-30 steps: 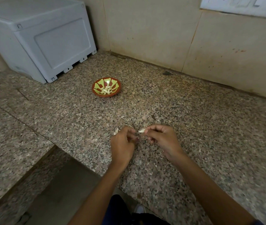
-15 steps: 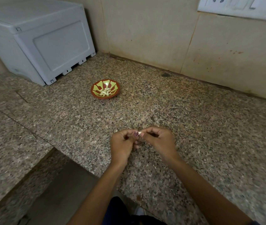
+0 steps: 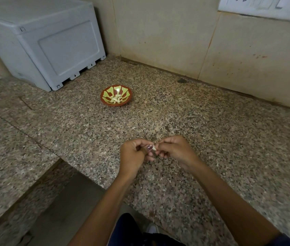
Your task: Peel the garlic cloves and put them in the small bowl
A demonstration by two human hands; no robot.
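A small pale garlic clove (image 3: 154, 148) is pinched between both hands just above the speckled granite counter (image 3: 211, 135). My left hand (image 3: 135, 156) has its thumb against the clove, the other fingers curled. My right hand (image 3: 175, 149) pinches the clove's other end with curled fingers. Most of the clove is hidden by the fingers. Farther back, left of centre, a small red and green patterned bowl (image 3: 105, 98) holds several peeled cloves (image 3: 116, 99).
A grey plastic box (image 3: 52, 45) stands at the back left against the wall. A tiled wall (image 3: 176, 36) runs behind, with a white switch plate (image 3: 263, 8) at the top right. The counter's front edge drops to a lower ledge (image 3: 7, 157) at the left.
The two hands have closed in together around the clove and hold it tighter. The white skin piece seen beside the left hand a second ago is no longer visible.
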